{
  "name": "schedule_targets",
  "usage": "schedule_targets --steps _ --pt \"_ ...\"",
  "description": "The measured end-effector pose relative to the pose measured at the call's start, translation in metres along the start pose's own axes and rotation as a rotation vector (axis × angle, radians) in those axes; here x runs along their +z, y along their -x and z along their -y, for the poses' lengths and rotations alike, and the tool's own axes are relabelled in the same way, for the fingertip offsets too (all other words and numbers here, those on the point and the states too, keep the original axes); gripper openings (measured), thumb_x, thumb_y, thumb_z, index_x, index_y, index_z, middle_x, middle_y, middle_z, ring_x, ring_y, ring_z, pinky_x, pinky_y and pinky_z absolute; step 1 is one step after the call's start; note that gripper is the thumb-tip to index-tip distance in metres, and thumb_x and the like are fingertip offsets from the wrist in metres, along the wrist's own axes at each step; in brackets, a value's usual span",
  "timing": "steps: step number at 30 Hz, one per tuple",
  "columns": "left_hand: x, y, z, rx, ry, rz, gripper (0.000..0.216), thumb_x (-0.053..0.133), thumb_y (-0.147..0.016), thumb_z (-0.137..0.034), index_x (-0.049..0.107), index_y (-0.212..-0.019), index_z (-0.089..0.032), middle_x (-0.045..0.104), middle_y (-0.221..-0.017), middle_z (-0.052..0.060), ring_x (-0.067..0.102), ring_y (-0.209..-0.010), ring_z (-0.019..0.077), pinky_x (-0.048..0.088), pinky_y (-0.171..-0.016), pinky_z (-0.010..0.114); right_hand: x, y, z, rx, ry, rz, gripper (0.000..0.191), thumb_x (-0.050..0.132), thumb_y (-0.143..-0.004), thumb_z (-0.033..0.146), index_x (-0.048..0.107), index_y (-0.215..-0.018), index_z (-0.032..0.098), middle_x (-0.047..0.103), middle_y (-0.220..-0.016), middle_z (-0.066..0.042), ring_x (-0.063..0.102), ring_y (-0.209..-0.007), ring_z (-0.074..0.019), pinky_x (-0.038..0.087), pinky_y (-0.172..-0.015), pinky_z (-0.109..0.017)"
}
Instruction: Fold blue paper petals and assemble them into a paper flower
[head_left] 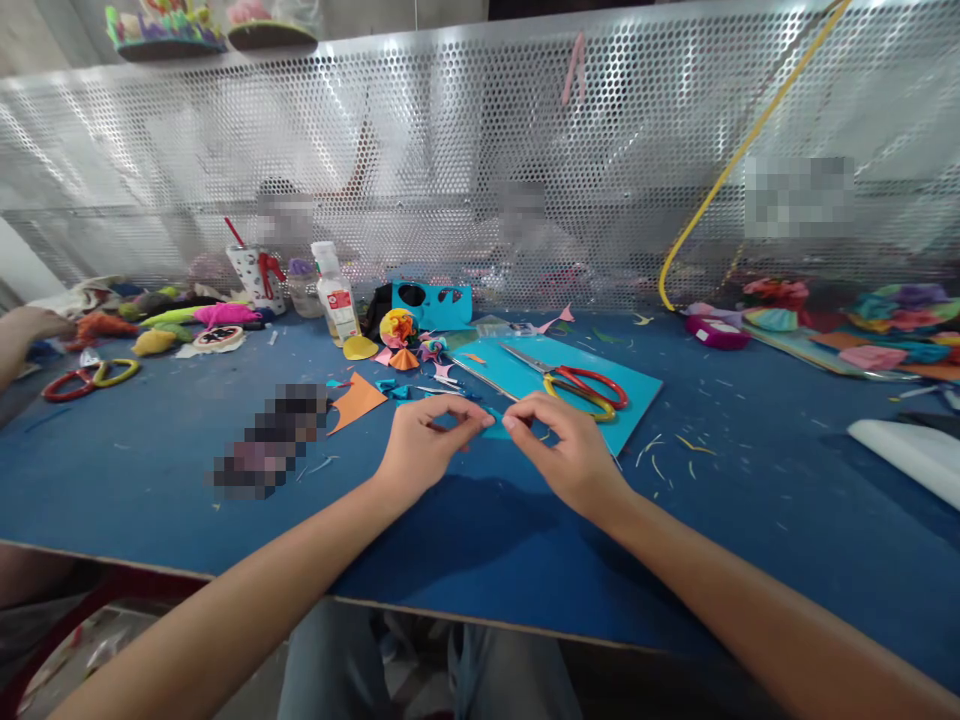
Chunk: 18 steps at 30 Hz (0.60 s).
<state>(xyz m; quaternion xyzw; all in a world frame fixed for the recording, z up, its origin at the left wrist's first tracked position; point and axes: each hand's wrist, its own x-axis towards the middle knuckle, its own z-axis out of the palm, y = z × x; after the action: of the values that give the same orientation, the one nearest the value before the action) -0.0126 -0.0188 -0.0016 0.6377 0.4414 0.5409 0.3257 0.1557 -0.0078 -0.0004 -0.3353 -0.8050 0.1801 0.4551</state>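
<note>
Over the blue table, both hands meet at a small piece of blue paper (495, 424), partly covered by the fingers. My left hand (431, 435) pinches its left side between thumb and fingertips. My right hand (561, 442) is closed in a pinch at its right side. Just beyond the right hand, scissors (581, 385) with red and yellow handles lie on a stack of blue paper sheets (637, 392). An orange paper scrap (358, 402) lies left of my left hand, near small blue cuttings (394, 388).
A glue bottle (337, 295), a tumbler with a straw (253, 278) and a paper flower (398, 328) stand behind. Another person's hand (34, 335) is at far left, near other scissors (90, 376). A perforated metal panel (450, 140) borders the table's back.
</note>
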Motion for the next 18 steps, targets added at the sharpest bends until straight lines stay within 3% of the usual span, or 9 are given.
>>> schedule_targets --steps 5,11,18 --pt "-0.0015 0.0013 -0.0019 0.004 -0.068 0.025 0.019 0.064 -0.071 -0.028 0.07 -0.083 -0.016 0.067 -0.074 0.004 0.056 -0.057 0.0108 0.048 -0.045 0.018 -0.0008 0.0003 -0.0019 0.004 0.006 -0.03 0.014 0.047 -0.085 0.025 0.053 -0.075 0.019 0.054 -0.07 -0.002 0.051 -0.066 -0.015 0.042 -0.063 -0.028" --pt "-0.0002 -0.0015 -0.0051 -0.117 0.084 0.009 0.013 0.065 -0.067 -0.024 0.061 -0.076 -0.014 0.064 -0.067 0.002 0.059 -0.058 0.0113 0.05 -0.045 0.018 -0.0018 0.0009 -0.0009 0.005 0.013 -0.013 0.013 0.047 -0.085 0.024 0.053 -0.075 0.019 0.054 -0.07 -0.001 0.051 -0.067 -0.0143 0.041 -0.063 -0.027" --pt "0.0 -0.0034 -0.0039 -0.161 0.182 0.018 0.023 0.069 -0.064 -0.026 0.049 -0.067 -0.015 0.064 -0.067 0.0 0.059 -0.06 0.0107 0.05 -0.044 0.017 -0.0023 0.0017 -0.0012 -0.009 0.022 -0.013 0.012 0.048 -0.085 0.023 0.053 -0.075 0.019 0.053 -0.07 0.0 0.051 -0.066 -0.0137 0.041 -0.063 -0.026"
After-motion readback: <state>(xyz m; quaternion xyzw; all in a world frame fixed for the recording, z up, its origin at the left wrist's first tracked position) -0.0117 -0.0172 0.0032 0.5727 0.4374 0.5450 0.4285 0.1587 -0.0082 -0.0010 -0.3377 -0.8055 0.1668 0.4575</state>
